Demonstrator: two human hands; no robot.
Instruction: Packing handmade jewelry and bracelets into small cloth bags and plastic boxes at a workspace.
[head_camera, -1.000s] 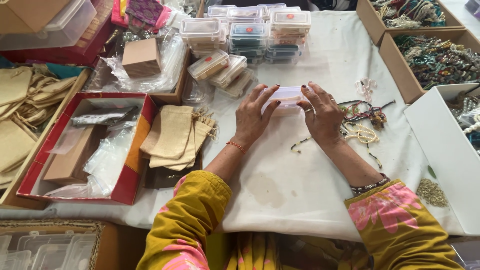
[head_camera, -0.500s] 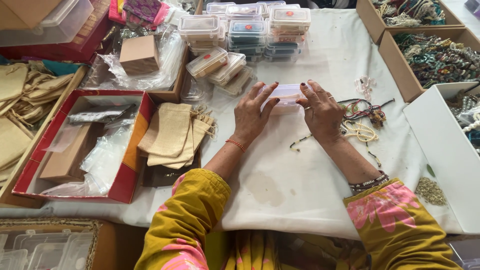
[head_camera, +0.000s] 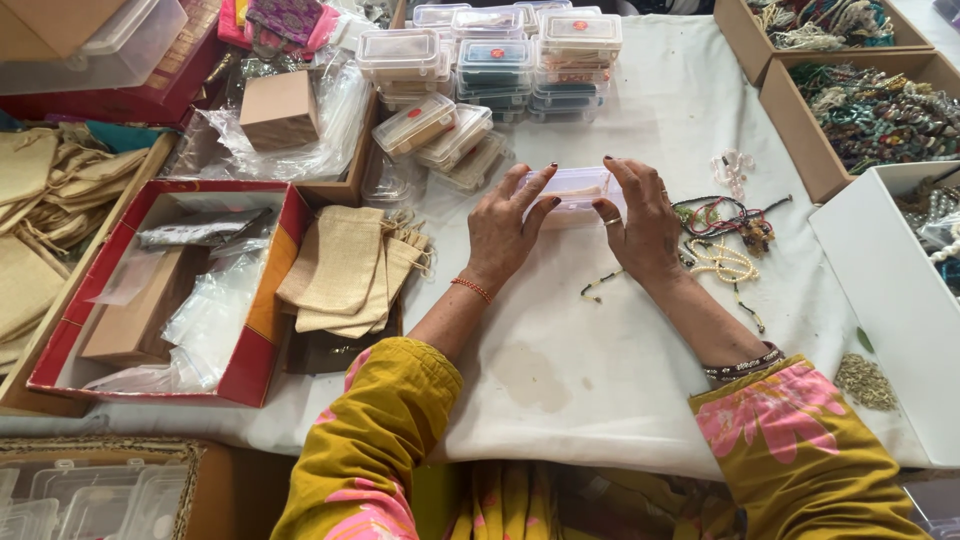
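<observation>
A small clear plastic box (head_camera: 577, 190) is gripped at both ends by the left hand (head_camera: 505, 232) and right hand (head_camera: 640, 222) on the white worktop (head_camera: 560, 340). Its lid appears closed; beaded strands (head_camera: 725, 235) remain loose beside it.

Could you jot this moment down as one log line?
left hand: on clear plastic box | right hand: on same box | box: on white cloth | beaded strings: beside right hand
</observation>
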